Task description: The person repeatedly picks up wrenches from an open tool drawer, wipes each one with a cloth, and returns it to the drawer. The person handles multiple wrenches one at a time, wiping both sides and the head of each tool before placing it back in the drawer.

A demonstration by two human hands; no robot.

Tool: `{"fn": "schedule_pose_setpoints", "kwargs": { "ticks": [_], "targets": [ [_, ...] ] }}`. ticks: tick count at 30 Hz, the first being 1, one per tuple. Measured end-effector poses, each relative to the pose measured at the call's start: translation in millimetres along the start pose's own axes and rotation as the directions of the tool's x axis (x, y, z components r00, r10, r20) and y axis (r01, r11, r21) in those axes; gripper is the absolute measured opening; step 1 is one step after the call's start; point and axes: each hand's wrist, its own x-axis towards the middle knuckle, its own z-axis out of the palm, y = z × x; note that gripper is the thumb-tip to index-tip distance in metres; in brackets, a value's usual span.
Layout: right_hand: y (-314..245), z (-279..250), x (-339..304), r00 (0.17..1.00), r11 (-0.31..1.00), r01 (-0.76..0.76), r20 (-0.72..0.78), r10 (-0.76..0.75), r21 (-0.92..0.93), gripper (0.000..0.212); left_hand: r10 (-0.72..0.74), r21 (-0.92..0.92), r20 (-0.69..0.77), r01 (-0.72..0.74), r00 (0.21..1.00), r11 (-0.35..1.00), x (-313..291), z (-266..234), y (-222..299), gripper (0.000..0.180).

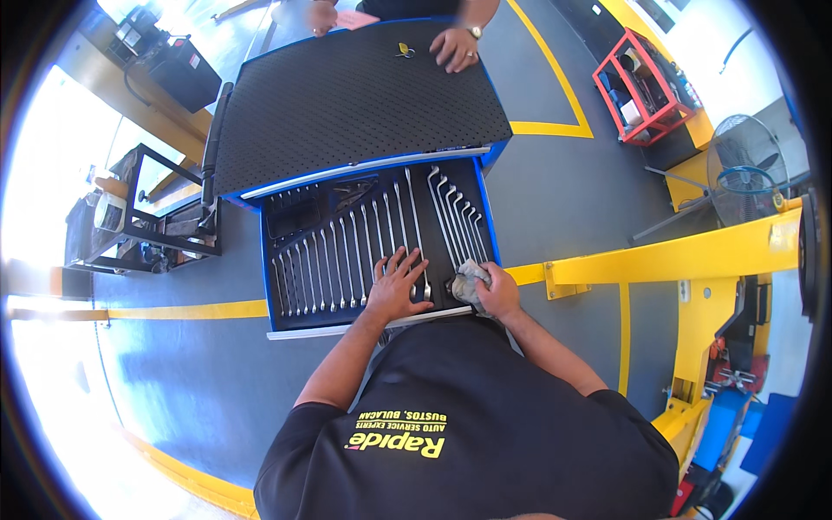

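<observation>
An open tool drawer (347,322) of the blue cabinet holds a row of combination wrenches (342,256), growing longer toward the right. Beside them, several bent box-end wrenches (452,212) lie in the right part of the dark tray. My left hand (397,286) rests palm down over the lower ends of the longest combination wrenches, fingers spread. In my right hand (500,296) is a crumpled grey rag (470,282), gripped near the lower ends of the bent wrenches at the drawer's right front corner. The rag hides what lies under it.
A co-worker's hand (455,49) rests on the cabinet's black ribbed top (347,104), near keys (405,50); their other hand (321,16) is by a pink paper (355,19). A black cart (130,204) stands left. A yellow lift arm (676,256), red cart (646,87) and fan (747,165) are right.
</observation>
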Motion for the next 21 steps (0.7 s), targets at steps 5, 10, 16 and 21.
{"fn": "schedule_pose_setpoints", "kwargs": {
  "ticks": [5,10,16,21],
  "targets": [
    [16.5,1.7,5.7,0.992,0.994,0.008,-0.129,0.006,0.108,0.03,-0.081,-0.095,-0.144,0.068,0.986,0.993,16.2,-0.6,13.7,0.078],
    [38.5,4.4,21.8,0.978,0.926,-0.065,-0.161,0.134,0.373,0.028,0.016,-0.052,-0.184,-0.026,0.983,0.998,53.4,18.3,37.7,0.049],
    [38.6,7.0,31.6,0.973,0.962,-0.022,-0.214,0.083,0.273,0.03,-0.067,0.059,0.082,0.062,0.994,0.996,76.9,18.7,54.3,0.049],
    [34.0,8.5,47.2,0.96,0.974,0.058,-0.28,0.006,0.217,0.033,-0.189,0.132,0.085,0.177,0.978,0.975,91.4,7.1,61.5,0.054]
  ]
}}
